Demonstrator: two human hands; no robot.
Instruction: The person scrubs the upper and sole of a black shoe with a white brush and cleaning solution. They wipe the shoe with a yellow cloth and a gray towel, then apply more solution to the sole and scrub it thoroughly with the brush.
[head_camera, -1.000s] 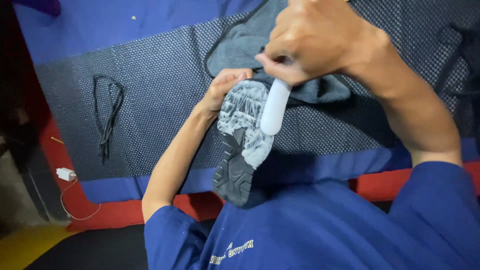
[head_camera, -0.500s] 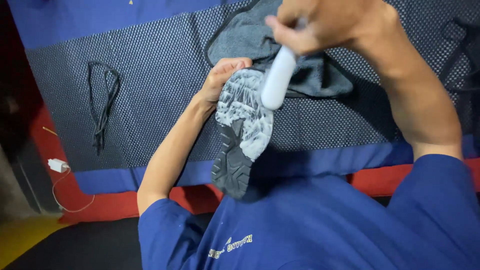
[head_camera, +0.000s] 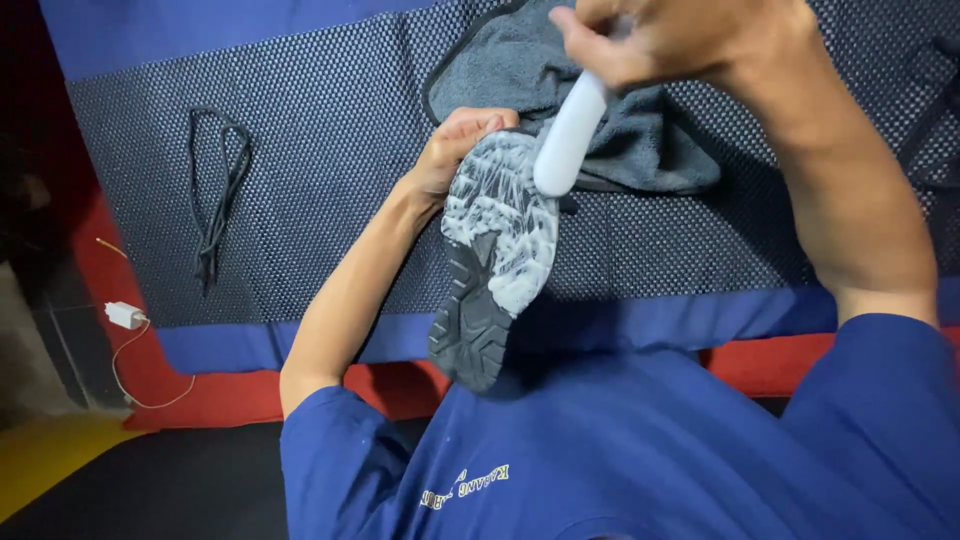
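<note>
My left hand (head_camera: 455, 150) grips a dark shoe (head_camera: 490, 260) by its toe end, sole turned up toward me. White foam covers the front half of the sole; the heel part is bare grey rubber. My right hand (head_camera: 680, 40) is closed around a white tube-shaped tool (head_camera: 568, 135), whose rounded lower end hangs just over the foamy sole near the toe. Whether it touches the sole I cannot tell. My blue shirt sleeves fill the bottom of the view.
A grey towel (head_camera: 560, 80) lies crumpled on the dark dotted mat (head_camera: 330, 150) behind the shoe. A black shoelace (head_camera: 215, 195) lies at the left of the mat. A white charger with its cable (head_camera: 125, 315) rests on the red floor edge at the left.
My right hand with the white tool has risen toward the top of the view. The shoe in my left hand has stayed nearly where it was.
</note>
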